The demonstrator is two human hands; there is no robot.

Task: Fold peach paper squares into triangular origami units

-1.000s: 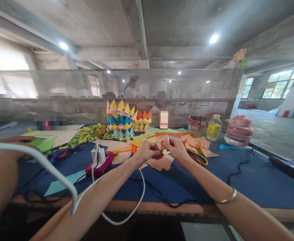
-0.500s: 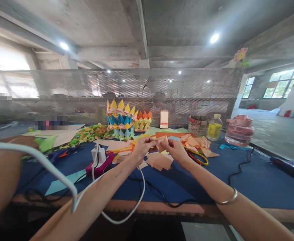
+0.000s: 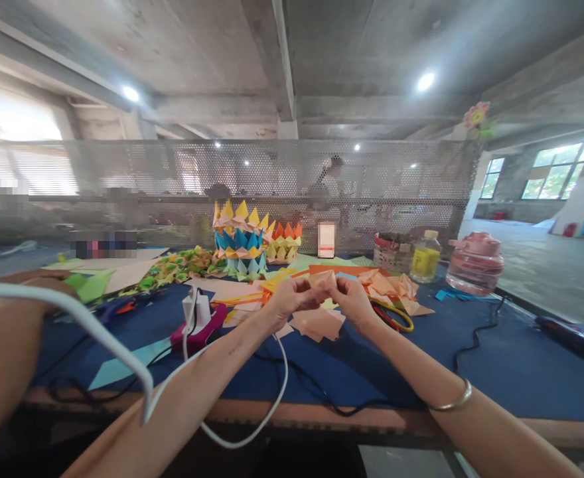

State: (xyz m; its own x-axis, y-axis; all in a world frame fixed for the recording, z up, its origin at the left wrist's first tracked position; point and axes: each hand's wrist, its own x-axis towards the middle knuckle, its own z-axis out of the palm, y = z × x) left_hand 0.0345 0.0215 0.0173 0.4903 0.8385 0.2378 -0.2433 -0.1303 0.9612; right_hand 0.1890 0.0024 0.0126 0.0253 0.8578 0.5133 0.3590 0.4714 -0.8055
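Between my two hands is a small piece of peach paper [image 3: 324, 279], partly folded and largely covered by fingers. My left hand [image 3: 292, 297] pinches its left side. My right hand [image 3: 352, 299] grips the right edge with thumb and fingertips. Just below lies a stack of peach paper sheets [image 3: 316, 322]. To the right are several folded peach paper pieces [image 3: 391, 287] and scissors with yellow and red handles [image 3: 399, 317]. Behind my hands, orange paper [image 3: 316, 269] lies flat.
Paper crowns [image 3: 242, 242] stand at the back, left of a white box [image 3: 326, 240]. A magenta power strip [image 3: 200, 332] and a white cable [image 3: 285, 378] are near my left arm. A basket [image 3: 392, 252], yellow bottle [image 3: 425, 257] and pink jug [image 3: 475, 264] stand right. Another person's arm [image 3: 8, 345] reaches in left.
My left fingers have shifted right and further over the peach paper, closer to my right hand. A person has come into view behind the mesh screen.
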